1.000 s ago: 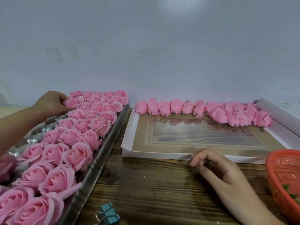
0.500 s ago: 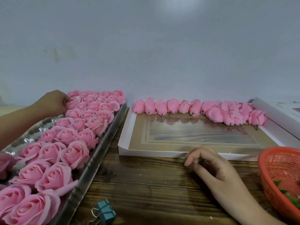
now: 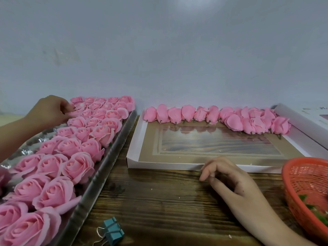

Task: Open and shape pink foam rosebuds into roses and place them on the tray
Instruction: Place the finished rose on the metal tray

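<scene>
Grey wall behind, dark wood worktop [image 3: 159, 201] below. Tray [image 3: 101, 176], one, runs 7 to 10 o'clock, packed with opened roses [image 3: 78, 166]: thirty-odd, too crowded for an exact count. Left hand [image 3: 48, 110] at 10 o'clock, grip pinching a rose [image 3: 79, 113] in the far rows; looks like the placing step. Binder clip [image 3: 112, 233], one, at 6 o'clock. Box lid [image 3: 159, 165], one, centre. Rosebuds [image 3: 188, 112] along its 12 o'clock edge, about fifteen, right end bunched. Right hand [image 3: 230, 181] at 4 o'clock on the worktop, grip loosely curled, holding nothing. Basket [image 3: 305, 176], one, at 3 o'clock, green scraps inside. Next move probably: let go, fetch a closed bud at 1 o'clock, peel petals gently; foam may tear.
</scene>
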